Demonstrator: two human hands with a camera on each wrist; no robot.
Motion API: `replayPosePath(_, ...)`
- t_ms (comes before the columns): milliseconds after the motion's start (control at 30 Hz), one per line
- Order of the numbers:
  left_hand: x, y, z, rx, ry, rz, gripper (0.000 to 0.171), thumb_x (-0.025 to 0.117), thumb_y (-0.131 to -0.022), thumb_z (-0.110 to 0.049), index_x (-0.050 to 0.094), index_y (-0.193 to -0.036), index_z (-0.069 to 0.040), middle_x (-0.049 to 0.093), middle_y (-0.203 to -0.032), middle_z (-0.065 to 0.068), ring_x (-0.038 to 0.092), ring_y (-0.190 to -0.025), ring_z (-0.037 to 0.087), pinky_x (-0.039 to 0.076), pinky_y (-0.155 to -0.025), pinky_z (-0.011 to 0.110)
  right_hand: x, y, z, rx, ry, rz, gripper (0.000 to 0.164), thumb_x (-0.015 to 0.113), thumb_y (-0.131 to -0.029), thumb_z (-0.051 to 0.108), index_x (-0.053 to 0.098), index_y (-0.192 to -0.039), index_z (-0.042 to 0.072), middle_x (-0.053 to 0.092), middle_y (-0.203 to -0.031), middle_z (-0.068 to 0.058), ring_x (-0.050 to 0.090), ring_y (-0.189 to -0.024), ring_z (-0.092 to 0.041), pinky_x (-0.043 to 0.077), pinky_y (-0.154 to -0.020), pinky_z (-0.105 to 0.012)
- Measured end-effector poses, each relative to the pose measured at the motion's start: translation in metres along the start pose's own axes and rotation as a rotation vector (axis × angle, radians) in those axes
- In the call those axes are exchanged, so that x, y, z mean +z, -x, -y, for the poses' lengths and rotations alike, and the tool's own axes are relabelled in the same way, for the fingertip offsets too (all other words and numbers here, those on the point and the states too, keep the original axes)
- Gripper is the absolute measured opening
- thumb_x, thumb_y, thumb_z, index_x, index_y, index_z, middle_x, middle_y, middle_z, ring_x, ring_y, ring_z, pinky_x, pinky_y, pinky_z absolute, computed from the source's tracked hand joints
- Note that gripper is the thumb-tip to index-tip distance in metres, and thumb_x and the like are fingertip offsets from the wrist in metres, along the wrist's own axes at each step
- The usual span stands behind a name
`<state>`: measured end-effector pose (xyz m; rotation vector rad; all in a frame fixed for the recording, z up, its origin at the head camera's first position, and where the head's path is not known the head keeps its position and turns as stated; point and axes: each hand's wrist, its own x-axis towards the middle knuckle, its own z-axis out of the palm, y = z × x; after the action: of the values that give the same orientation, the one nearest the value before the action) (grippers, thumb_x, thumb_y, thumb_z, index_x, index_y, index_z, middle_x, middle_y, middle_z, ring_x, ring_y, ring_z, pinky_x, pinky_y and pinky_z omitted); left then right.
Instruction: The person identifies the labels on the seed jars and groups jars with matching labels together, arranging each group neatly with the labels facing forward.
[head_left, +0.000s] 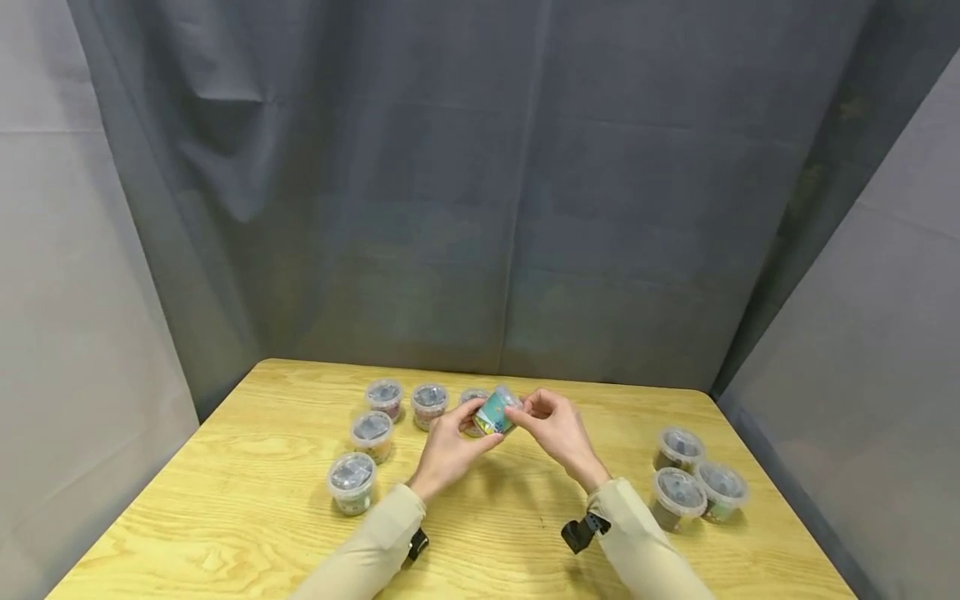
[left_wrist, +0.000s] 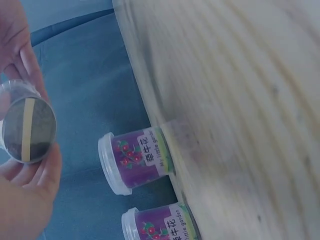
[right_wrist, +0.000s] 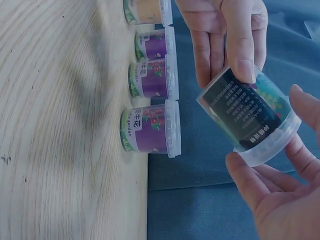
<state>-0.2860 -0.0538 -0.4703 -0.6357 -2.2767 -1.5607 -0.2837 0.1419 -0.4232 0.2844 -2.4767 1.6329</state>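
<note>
Above the middle of the table, both hands hold a small clear plastic tub [head_left: 495, 412] with a teal label. My left hand [head_left: 447, 450] grips the tub's body, its thumb pressed on the dark text panel in the right wrist view. The fingers and thumb of my right hand [head_left: 555, 427] hold the lidded end, around the rim of the translucent lid [right_wrist: 270, 146]. The tub is tilted. Facing the left wrist camera is its dark base [left_wrist: 42, 132], crossed by a tan strip. Behind the held tub stands another lidded tub [head_left: 472, 395], partly hidden.
On the left stand more lidded tubs: two at the back [head_left: 385, 398] [head_left: 430, 403], an orange-toned one [head_left: 372, 435] and a nearer one [head_left: 352, 483]. Purple-labelled tubs [right_wrist: 150, 127] show flowers. Three tubs [head_left: 678, 498] cluster at right on the wooden table [head_left: 255, 517]. Grey curtains [head_left: 420, 208] surround it.
</note>
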Motion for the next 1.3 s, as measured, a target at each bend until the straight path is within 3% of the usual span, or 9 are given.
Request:
replayPosePath(100,-0.003,-0.001,-0.002,0.013,-0.004,-0.004,0.058,0.080,-0.083,-0.025,0.058,-0.133,-0.006,0.070,-0.117,0.013,0.069,-0.104,0.024,0.057,-0.090,0.047,0.000,-0.002,0.004,-0.015,-0.007,-0.002,0.036,0.081,-0.080,0.040,0.059,-0.081,0.011,0.074,-0.102,-0.002,0.064,-0.118,-0.023,0.054,-0.097,-0.044)
replayPosePath(233,-0.008,-0.004,-0.003,-0.033,0.057,0.040,0.058,0.077,-0.086,-0.027,0.056,-0.136,-0.007,0.067,-0.123,0.012,0.067,-0.109,0.026,0.054,-0.095,0.048,0.000,-0.005,0.006,-0.039,-0.009,0.000,0.037,0.081,-0.080,0.039,0.059,-0.081,0.010,0.072,-0.112,-0.005,0.064,-0.117,-0.025,0.054,-0.097,-0.045)
replayPosePath(467,-0.016,-0.003,0.001,-0.132,0.152,0.122,0.059,0.075,-0.088,-0.030,0.053,-0.140,-0.009,0.065,-0.127,0.010,0.066,-0.108,0.022,0.057,-0.091,0.029,0.004,-0.005,0.005,-0.056,0.000,0.019,0.034,0.081,-0.080,0.038,0.059,-0.082,0.011,0.068,-0.123,-0.010,0.067,-0.112,-0.027,0.056,-0.094,-0.042)
replayPosePath(567,-0.016,0.000,0.003,-0.153,0.167,0.095,0.061,0.076,-0.086,-0.030,0.054,-0.139,-0.008,0.066,-0.125,0.010,0.067,-0.106,0.022,0.057,-0.089,0.030,0.007,-0.004,0.006,-0.064,-0.003,0.018,0.032,0.081,-0.081,0.036,0.060,-0.083,0.012,0.070,-0.118,-0.006,0.067,-0.110,-0.024,0.056,-0.094,-0.041)
replayPosePath(767,-0.011,0.002,0.004,-0.094,0.119,-0.018,0.063,0.081,-0.082,-0.027,0.057,-0.134,-0.003,0.068,-0.122,0.016,0.067,-0.108,0.029,0.054,-0.095,0.050,0.011,-0.003,0.012,-0.078,0.051,-0.013,0.028,0.080,-0.081,0.036,0.063,-0.084,0.015,0.070,-0.095,-0.001,0.068,-0.095,-0.016,0.057,-0.087,-0.035)
replayPosePath(867,-0.008,0.004,0.004,-0.071,0.060,-0.035,0.061,0.081,-0.081,-0.028,0.059,-0.133,-0.005,0.068,-0.122,0.014,0.067,-0.110,0.027,0.054,-0.096,0.046,0.011,-0.002,0.011,-0.064,0.068,-0.022,0.029,0.080,-0.081,0.038,0.062,-0.082,0.015,0.071,-0.100,0.000,0.068,-0.095,-0.016,0.057,-0.085,-0.034)
replayPosePath(967,-0.010,0.005,0.004,-0.071,0.058,0.007,0.059,0.078,-0.085,-0.029,0.057,-0.135,-0.004,0.065,-0.127,0.015,0.065,-0.115,0.027,0.053,-0.099,0.042,0.009,-0.001,0.007,-0.061,0.054,-0.011,0.032,0.080,-0.081,0.040,0.061,-0.082,0.015,0.070,-0.113,-0.003,0.068,-0.103,-0.020,0.057,-0.089,-0.039)
replayPosePath(1167,-0.019,0.003,0.001,-0.134,0.182,0.152,0.061,0.070,-0.092,-0.025,0.047,-0.143,0.001,0.060,-0.133,0.018,0.060,-0.121,0.030,0.048,-0.105,0.043,0.005,-0.003,0.003,-0.088,-0.058,0.040,0.033,0.080,-0.082,0.035,0.058,-0.083,0.010,0.069,-0.123,-0.007,0.065,-0.114,-0.025,0.054,-0.097,-0.043)
replayPosePath(1300,-0.019,0.005,0.001,-0.142,0.201,0.140,0.063,0.073,-0.090,-0.024,0.048,-0.142,0.001,0.061,-0.132,0.018,0.061,-0.119,0.031,0.049,-0.104,0.044,0.006,-0.002,0.002,-0.084,-0.090,0.055,0.031,0.079,-0.084,0.030,0.058,-0.086,0.008,0.068,-0.124,-0.007,0.065,-0.116,-0.023,0.054,-0.098,-0.039)
